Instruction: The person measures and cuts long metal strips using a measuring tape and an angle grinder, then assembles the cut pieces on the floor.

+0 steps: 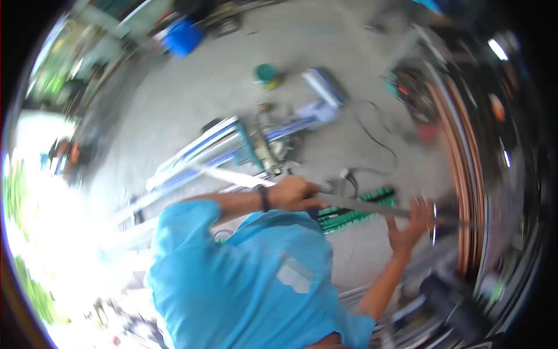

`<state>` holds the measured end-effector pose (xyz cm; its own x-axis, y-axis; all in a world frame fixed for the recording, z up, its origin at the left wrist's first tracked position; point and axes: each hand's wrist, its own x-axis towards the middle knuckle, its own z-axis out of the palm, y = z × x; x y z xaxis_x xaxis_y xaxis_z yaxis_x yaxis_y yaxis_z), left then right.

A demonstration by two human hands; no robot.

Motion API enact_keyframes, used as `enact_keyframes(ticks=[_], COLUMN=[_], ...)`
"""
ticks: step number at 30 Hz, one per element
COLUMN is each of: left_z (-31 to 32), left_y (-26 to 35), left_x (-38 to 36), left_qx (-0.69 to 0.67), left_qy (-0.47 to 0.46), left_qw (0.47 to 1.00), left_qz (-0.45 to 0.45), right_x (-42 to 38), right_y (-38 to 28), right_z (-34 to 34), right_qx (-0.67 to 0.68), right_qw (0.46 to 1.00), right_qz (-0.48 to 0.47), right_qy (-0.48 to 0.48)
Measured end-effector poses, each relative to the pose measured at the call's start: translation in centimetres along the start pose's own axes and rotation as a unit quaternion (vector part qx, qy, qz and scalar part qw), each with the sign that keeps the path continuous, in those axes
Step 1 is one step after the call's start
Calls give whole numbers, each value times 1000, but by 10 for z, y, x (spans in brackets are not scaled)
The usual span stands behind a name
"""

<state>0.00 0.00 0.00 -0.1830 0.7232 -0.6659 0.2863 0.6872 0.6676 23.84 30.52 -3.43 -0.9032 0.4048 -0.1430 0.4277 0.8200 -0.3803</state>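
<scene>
My left hand [295,193], with a dark band on its wrist, is closed around a long, flat metal bar [361,205]. The bar runs across in front of my body and extends to both sides of that hand. At the bar's right part is my right hand [411,225], with fingers and thumb spread; the bar passes at its palm, though blur hides how they touch. Beneath the bar, green-and-black printed strips [354,218] lie on the floor near my left hand.
Long white-and-blue profiles [197,152] and tools lie on the floor ahead. A dark cable [381,139] curves nearby. Farther off stand a green container [266,72] and a blue bin [183,36]. Long brown bars [462,157] line the right side.
</scene>
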Motion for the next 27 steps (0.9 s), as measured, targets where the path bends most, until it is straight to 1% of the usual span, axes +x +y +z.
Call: enact_keyframes(ticks=[1,2,3,4,5,6,7,8,9,10,12,13,14,15,16,17,19,21,22,23,24,25,27], left_z=[11,19,-55,-96,-121,-163,-154,-171,-185,-192,-223,-231,-249,-266,-281,-298,-332,-368,-381,-400,-417,-440,-475], left_y=[18,37,-22,-12,-6,-11,-10,-3,-4,-12,-9,-5,5,17,26,28,60,76,89,91,105,114,126], left_x=[5,10,116,190,207,222,214,211,208,206,198,200,192,186,185,189,188,199,197,209,215,224,229], left_qx=[-2,-28,-16,-19,15,91,104,86,128,133,175,218,229,221,246,253,241,223,185,273,285,303,316], left_qy=[26,42,135,199,240,304,317,319,352,362,428,474,479,509,534,556,605,646,643,664,681,692,724], left_qw=[1000,999,985,960,948,925,922,927,911,907,873,839,837,822,804,786,754,718,730,679,659,636,594], left_qz=[10,-7,101,195,209,207,194,177,171,167,154,156,130,125,94,94,81,132,141,152,142,156,153], right_x=[2,11,132,199,226,294,295,317,331,339,379,395,415,434,455,474,517,565,588,611,635,661,673], right_y=[29,52,66,106,128,143,130,117,108,97,69,67,48,31,23,17,10,1,2,7,11,9,-25], right_z=[-18,-37,-4,-32,-44,-23,-32,-49,-59,-69,-86,-92,-108,-128,-142,-156,-187,-220,-237,-252,-266,-280,-330], right_qx=[-14,-1,-87,-167,-164,-133,-124,-132,-139,-133,-119,-105,-106,-105,-103,-99,-101,-91,-117,-138,-127,-125,-150], right_qw=[999,998,992,974,972,965,939,926,916,916,903,893,874,852,849,845,824,782,764,746,728,712,667], right_qz=[-32,-37,-80,-107,-132,-174,-251,-282,-302,-311,-335,-351,-376,-404,-408,-414,-438,-485,-502,-511,-531,-548,-557], right_qy=[-39,-60,40,108,109,144,198,212,222,218,243,263,289,315,320,325,346,382,388,404,414,420,471])
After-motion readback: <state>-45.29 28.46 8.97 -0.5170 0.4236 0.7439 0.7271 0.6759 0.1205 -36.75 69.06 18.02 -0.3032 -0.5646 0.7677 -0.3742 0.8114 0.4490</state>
